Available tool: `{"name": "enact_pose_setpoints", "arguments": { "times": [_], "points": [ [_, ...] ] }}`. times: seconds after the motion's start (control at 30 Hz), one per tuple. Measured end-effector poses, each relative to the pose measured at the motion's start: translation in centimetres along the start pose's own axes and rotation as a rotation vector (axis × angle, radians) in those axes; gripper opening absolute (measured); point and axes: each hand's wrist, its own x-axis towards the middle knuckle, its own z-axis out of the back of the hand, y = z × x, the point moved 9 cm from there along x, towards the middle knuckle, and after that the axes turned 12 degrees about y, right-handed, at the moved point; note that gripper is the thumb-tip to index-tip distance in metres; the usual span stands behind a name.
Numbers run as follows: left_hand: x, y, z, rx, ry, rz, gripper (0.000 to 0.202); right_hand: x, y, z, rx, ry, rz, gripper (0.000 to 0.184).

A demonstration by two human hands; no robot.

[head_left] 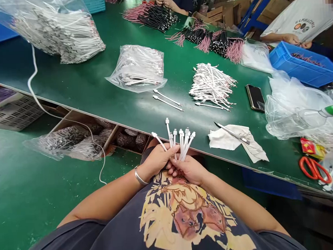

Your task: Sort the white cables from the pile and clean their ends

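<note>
Both my hands meet just below the near edge of the green table (99,87). My left hand (156,160) and my right hand (189,169) are closed together round a bunch of short white cables (180,139), whose plug ends fan upward. Two loose white cables (167,99) lie on the table ahead. Beyond them sits a clear bag of white cables (138,67), and a loose pile of white cables (211,86) lies to the right.
Tweezers (232,133) rest on a white cloth (238,142). A phone (255,97), crumpled plastic bags (294,106), red scissors (314,169) and a blue bin (303,63) are at right. Black-and-pink wire bundles (207,39) lie far back, near other people's hands.
</note>
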Motion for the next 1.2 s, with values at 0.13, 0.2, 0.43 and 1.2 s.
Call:
{"name": "enact_pose_setpoints", "arguments": {
  "times": [0.13,0.2,0.43,1.2],
  "points": [
    [0.0,-0.3,-0.2,0.084,-0.004,0.002,0.034,-0.1,-0.1,0.7,-0.003,0.030,-0.008,0.038],
    [0.0,-0.1,-0.4,0.162,0.033,0.023,0.034,-0.2,-0.1,1.0,-0.014,0.049,-0.006,0.040],
    [-0.4,0.4,-0.1,0.354,0.083,0.072,0.034,-0.1,0.1,2.0,-0.107,0.062,0.003,0.043],
    [0.4,-1.2,0.1,0.244,-0.147,0.072,0.039,-0.4,0.9,2.2,-0.226,0.095,-0.009,0.045]
  ]
}}
